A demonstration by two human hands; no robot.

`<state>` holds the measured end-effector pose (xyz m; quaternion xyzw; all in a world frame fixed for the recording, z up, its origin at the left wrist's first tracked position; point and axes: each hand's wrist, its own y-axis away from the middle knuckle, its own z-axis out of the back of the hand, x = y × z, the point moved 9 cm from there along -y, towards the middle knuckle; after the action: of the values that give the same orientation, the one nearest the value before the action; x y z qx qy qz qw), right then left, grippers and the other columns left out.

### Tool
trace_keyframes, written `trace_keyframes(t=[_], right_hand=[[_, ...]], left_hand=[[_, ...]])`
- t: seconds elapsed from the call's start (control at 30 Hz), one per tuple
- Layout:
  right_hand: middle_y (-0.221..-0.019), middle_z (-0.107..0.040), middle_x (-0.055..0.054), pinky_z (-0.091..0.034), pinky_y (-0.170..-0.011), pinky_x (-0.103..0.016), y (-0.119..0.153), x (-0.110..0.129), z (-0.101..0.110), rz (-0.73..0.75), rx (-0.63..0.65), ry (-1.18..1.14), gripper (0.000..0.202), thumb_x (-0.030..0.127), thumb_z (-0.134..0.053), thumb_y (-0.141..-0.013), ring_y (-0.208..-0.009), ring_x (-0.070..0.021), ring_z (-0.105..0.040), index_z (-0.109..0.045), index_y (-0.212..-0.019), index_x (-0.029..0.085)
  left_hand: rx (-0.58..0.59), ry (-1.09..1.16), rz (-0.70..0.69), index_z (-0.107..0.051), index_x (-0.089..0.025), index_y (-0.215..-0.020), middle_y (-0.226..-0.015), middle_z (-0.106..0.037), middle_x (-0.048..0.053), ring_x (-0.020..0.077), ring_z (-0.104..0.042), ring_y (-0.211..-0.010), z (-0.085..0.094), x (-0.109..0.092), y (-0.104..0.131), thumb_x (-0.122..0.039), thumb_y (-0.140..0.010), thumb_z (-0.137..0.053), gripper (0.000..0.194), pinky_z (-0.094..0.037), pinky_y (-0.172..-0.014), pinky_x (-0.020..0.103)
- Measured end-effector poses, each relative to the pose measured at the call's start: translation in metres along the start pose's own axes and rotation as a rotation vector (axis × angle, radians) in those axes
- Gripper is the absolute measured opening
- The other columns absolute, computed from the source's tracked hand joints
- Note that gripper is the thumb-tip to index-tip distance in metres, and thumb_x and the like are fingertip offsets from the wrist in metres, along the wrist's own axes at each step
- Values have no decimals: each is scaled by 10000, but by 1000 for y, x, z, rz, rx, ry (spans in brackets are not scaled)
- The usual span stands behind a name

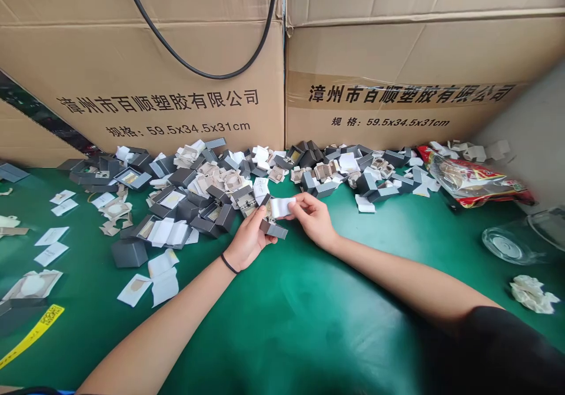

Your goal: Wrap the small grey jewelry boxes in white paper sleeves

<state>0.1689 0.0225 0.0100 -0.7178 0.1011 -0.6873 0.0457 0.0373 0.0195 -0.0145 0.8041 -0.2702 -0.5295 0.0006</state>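
Observation:
Near the middle of the green table (309,301), my left hand (250,241) is closed around a small dark grey box (274,229) that stands open. My right hand (314,218) pinches the right end of a white paper slip (281,208) just above that box. The two hands are close together, with the slip and box between them. Behind and left of my left hand lies a heap of similar grey boxes (179,211), mixed with beige inserts (220,177) and white papers (168,232). What lies inside the held box is too small to tell.
Large cardboard boxes (176,53) stand along the back, with a black cable (212,76) hanging before them. At the right are a red snack bag (477,180), a clear container (507,246) and crumpled paper (533,294). A yellow strip (33,336) lies at the left.

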Motion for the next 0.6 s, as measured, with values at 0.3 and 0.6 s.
trace_keyframes(t=[0.3, 0.6], right_hand=[[-728, -605, -39, -450, -591, -226, 16, 41, -20, 591, 155, 609, 226, 317, -519, -861, -677, -121, -564, -616, -713, 177], [-664, -584, -20, -389, -588, -221, 30, 30, -39, 770, 286, 900, 225, 294, -479, -896, -656, -115, -514, -610, -748, 187]], left_hand=[[104, -113, 8, -481, -240, -1183, -1002, -564, 53, 150, -587, -798, -11, 1, 3, -351, -842, -533, 362, -569, -678, 363], [143, -253, 10, -432, -261, -1263, -989, -528, 53, 156, -574, -793, -14, 2, 6, -396, -826, -540, 470, -584, -693, 440]])
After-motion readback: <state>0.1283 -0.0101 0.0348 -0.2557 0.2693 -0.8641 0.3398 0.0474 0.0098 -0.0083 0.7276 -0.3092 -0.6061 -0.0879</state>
